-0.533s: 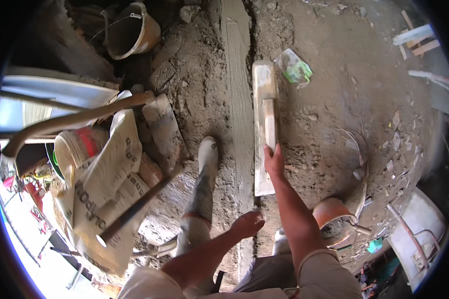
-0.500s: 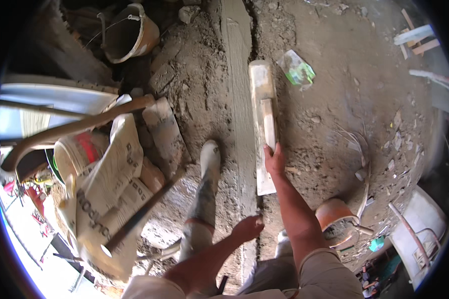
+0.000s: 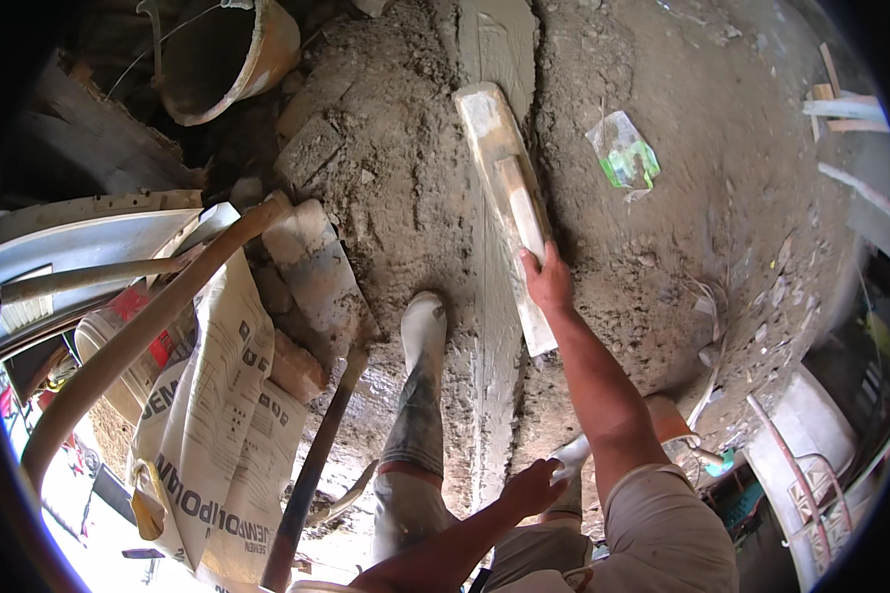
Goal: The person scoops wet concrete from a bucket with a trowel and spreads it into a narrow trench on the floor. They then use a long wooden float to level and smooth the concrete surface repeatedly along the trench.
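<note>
My right hand (image 3: 549, 272) grips the handle of a long plastering float (image 3: 482, 127), which lies angled along a narrow strip of smoothed wet mortar (image 3: 496, 425), its far end tilted leftward. My left hand (image 3: 532, 486) is lower down, beside my right boot (image 3: 574, 455), with its fingers curled; whatever they may hold is too small or hidden to make out. My left boot (image 3: 423, 336) stands on the rough ground just left of the strip.
At left are a shovel (image 3: 307, 262), a long wooden handle (image 3: 119, 356), cement sacks (image 3: 227, 415) and a bucket (image 3: 109, 336). Another bucket (image 3: 252, 69) lies upper left. A green-printed wrapper (image 3: 623, 153), an orange container (image 3: 670, 420) and a wheelbarrow (image 3: 791, 455) are at right.
My right hand has pushed the float farther forward and angled its far end left over the strip. My left hand has shifted right and down. The view has shifted slightly.
</note>
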Motion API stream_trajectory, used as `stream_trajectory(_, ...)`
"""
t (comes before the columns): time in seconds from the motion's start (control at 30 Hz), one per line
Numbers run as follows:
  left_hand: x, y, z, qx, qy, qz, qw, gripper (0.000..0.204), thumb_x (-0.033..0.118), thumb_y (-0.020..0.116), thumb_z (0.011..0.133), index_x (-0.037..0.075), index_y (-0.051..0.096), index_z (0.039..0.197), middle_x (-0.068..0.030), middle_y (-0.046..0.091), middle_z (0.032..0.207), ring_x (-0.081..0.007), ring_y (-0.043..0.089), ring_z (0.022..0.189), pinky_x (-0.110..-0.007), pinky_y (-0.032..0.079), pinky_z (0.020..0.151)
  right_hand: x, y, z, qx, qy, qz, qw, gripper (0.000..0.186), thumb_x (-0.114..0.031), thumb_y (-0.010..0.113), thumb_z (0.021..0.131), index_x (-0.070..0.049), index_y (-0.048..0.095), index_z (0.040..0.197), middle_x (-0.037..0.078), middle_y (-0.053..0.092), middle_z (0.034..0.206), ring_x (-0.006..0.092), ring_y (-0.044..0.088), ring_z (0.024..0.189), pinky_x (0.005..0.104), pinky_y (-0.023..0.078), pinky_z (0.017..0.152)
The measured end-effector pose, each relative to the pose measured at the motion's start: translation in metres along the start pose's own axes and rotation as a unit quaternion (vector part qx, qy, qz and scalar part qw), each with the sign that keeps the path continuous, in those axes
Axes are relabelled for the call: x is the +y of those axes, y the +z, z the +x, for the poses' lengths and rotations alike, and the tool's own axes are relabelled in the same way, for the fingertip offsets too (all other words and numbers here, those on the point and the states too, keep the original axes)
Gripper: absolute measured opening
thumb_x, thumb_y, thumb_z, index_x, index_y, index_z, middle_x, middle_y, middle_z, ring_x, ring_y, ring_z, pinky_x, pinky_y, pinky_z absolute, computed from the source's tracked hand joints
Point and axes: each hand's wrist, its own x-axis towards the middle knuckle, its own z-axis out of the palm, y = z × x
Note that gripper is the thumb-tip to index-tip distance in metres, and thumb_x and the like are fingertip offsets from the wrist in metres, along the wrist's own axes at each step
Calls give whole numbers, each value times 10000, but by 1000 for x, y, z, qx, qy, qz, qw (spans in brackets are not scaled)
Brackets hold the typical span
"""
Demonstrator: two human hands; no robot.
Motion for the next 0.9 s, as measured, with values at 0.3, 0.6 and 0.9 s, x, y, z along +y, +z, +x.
stream_trajectory(0.3,22,-25,0,-28,-6,-7,1000,470,398,587,932,63,555,1259,-162,617,1199,-299,608,1108,-411,484,934,-34,-17,47,16,3,-26,1000,499,-443,545,938,12,497,1139,320,636,933,499,617,850,538,506,729)
stream_trajectory(0.6,25,-36,-7,-11,2,-36,999,445,391,584,938,72,566,1248,-156,624,1176,-295,615,1086,-404,491,917,-108,-66,180,10,75,-42,996,533,-457,399,991,6,415,1255,315,642,1054,468,647,980,509,529,892)
stream_trajectory(0.9,29,-35,-9,-14,-2,-58,998,448,409,589,935,82,576,1241,-155,619,1191,-286,632,1043,-390,501,892,-77,-50,134,-17,58,-45,997,550,-453,510,946,14,476,1235,335,654,937,484,653,894,526,548,794)
